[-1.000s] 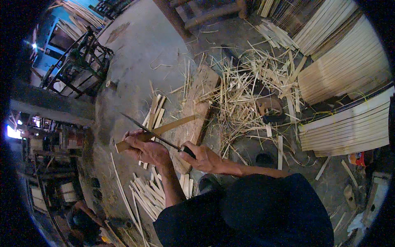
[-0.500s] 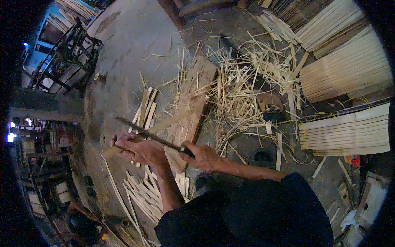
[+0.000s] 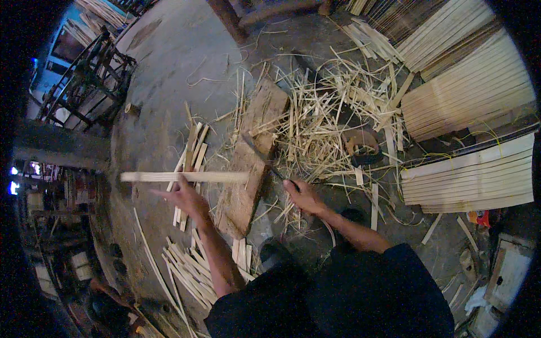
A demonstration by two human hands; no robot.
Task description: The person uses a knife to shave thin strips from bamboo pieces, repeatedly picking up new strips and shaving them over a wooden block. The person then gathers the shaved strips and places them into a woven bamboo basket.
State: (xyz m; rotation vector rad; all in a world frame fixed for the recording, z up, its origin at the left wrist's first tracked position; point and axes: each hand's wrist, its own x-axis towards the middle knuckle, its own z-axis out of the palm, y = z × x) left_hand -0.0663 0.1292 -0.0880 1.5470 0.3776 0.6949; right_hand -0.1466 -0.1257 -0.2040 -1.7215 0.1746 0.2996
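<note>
My left hand (image 3: 190, 200) pinches a pale flat bamboo strip (image 3: 217, 177) near its middle, the forefinger stretched out to the left. The strip lies level, its right end blurred over a thick wooden plank (image 3: 234, 211). In my right hand (image 3: 307, 198) is the handle of a knife (image 3: 260, 152); its dark blade slants up and left above the plank, apart from the strip. Below and around the left forearm lie several cut strips (image 3: 189, 273), and another bundle of strips (image 3: 194, 149) rests on the floor beyond the left hand.
A tangled heap of shavings (image 3: 327, 112) spreads right of the plank. Stacks of slats (image 3: 468, 174) stand at the right. A dark metal frame (image 3: 84, 79) is at the far left; part of another person (image 3: 110, 304) shows at the lower left. A wooden leg (image 3: 228, 19) rises at the top.
The strip has swung level, and my left hand now grips nearer its middle. My right hand has drawn the knife right and away from the strip, its blade now tilted more steeply.
</note>
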